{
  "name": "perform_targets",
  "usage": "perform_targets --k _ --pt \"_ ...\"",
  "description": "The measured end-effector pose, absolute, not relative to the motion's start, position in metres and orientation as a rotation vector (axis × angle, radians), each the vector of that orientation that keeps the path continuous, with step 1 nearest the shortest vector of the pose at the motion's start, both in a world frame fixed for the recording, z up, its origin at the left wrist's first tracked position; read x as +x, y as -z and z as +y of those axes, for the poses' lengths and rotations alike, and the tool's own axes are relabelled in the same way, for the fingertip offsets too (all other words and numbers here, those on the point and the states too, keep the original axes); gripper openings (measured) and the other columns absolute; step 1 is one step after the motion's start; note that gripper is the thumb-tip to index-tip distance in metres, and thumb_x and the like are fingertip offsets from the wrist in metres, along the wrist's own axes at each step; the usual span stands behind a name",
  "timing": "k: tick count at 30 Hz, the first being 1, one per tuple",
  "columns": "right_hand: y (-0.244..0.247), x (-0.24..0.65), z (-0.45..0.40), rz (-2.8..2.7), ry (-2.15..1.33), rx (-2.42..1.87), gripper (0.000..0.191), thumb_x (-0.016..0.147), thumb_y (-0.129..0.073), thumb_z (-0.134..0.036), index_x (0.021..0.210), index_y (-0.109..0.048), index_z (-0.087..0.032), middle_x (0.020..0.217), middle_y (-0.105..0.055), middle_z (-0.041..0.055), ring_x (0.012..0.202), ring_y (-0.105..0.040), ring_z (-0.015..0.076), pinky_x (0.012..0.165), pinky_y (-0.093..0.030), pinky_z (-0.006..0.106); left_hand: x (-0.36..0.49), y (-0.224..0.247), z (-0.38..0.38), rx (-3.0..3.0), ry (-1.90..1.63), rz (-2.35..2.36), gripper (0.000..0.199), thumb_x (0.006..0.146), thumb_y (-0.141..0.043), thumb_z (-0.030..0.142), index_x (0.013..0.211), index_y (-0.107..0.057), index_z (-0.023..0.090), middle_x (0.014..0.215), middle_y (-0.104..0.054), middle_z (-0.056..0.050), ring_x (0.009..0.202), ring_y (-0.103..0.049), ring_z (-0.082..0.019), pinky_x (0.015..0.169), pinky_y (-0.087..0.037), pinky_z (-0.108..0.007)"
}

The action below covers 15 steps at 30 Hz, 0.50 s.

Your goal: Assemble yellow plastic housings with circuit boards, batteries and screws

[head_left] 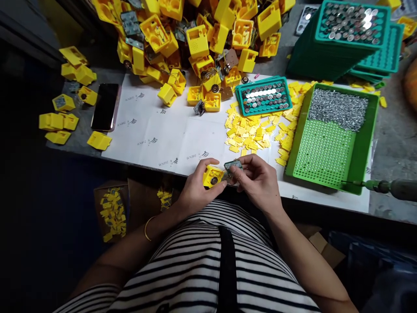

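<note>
**Striped shirt up close, both hands loaded at the bench edge**

Head view: striped shirt (pixel 195 274) fills the bottom, dark band (pixel 228 261) down its middle. Left hand (pixel 199 186) grips a yellow housing (pixel 208 172), thumb and fingers closed around it, dark round part (pixel 214 181) facing up. Right hand (pixel 260 181) pinches a small circuit board (pixel 233 164) just beside the housing; can't tell if the two touch. Both sit over the near edge of the bench (pixel 399 148), by the white paper (pixel 182 139).

Beyond the hands: loose flat yellow pieces (pixel 249 132), partly under a small teal tray (pixel 270 110) with rows of metal discs (pixel 263 93). Right: green tray (pixel 325 152), screws (pixel 339 106) heaped at its far end; driver (pixel 387 187) tip over its near corner. Far right: teal tray stack (pixel 309 61), more discs on top. Far side: big heap of yellow housings (pixel 198 41). Left: phone (pixel 106 106), more housings around it. Below the bench, left: cardboard box (pixel 97 204) of yellow bits.
</note>
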State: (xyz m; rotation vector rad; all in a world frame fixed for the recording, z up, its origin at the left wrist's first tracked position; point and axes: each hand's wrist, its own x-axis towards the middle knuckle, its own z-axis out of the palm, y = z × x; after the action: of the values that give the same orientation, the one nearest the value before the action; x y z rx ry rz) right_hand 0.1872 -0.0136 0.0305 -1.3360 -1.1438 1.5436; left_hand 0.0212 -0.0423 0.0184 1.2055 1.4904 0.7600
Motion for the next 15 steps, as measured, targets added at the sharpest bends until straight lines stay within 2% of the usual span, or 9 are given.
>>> perform_targets --k 2,7,10,13,15 --pt "-0.031 0.186 -0.015 -1.164 -1.534 -1.35 0.033 0.075 -0.076 -0.044 0.082 -0.055 -0.019 0.059 -0.061 -0.0034 0.047 -0.057 0.01 0.04 -0.045 0.019 0.022 -0.016 -0.043 1.275 -0.803 1.529 0.038 0.076 -0.071 0.03 0.11 -0.056 0.024 0.1 -0.063 -0.001 0.084 -0.06 -0.014 0.078 -0.047 -0.023" --pt "-0.034 0.192 -0.012 -1.367 -1.365 -1.394 0.027 0.081 -0.07 -0.043 0.082 -0.064 -0.017 0.064 -0.061 -0.0015 0.049 -0.052 0.0079 0.043 -0.041 0.02 0.02 -0.012 -0.042 1.241 -0.748 1.459 0.029 0.089 -0.055 0.036 0.115 -0.053 0.023 0.088 -0.063 0.001 0.055 -0.055 -0.008 0.057 -0.048 -0.021" --pt "-0.035 0.2 -0.009 -1.555 -1.277 -1.394 0.023 0.085 -0.067 -0.039 0.087 -0.07 -0.016 0.063 -0.059 -0.0017 0.05 -0.047 0.0064 0.045 -0.037 0.019 0.019 -0.014 -0.041 1.123 -0.713 1.422 0.029 0.088 -0.054 0.039 0.112 -0.053 0.022 0.084 -0.062 0.002 0.052 -0.054 -0.006 0.049 -0.045 -0.018" --pt "-0.035 0.211 -0.004 -1.578 -1.428 -1.36 0.025 0.085 -0.067 -0.038 0.097 -0.071 -0.016 0.054 -0.052 -0.0045 0.044 -0.042 0.0057 0.041 -0.032 0.019 0.019 -0.018 -0.038 0.992 -0.657 1.349 0.027 0.086 -0.057 0.039 0.106 -0.054 0.021 0.083 -0.061 0.002 0.051 -0.052 -0.005 0.041 -0.038 -0.015" --pt "-0.036 0.217 0.001 -1.514 -1.595 -1.302 0.027 0.084 -0.068 -0.036 0.101 -0.07 -0.016 0.057 -0.055 -0.0039 0.044 -0.046 0.0063 0.041 -0.036 0.019 0.018 -0.02 -0.037 0.92 -0.607 1.288 0.027 0.083 -0.061 0.039 0.102 -0.054 0.02 0.083 -0.062 0.001 0.053 -0.052 -0.005 0.041 -0.037 -0.013"
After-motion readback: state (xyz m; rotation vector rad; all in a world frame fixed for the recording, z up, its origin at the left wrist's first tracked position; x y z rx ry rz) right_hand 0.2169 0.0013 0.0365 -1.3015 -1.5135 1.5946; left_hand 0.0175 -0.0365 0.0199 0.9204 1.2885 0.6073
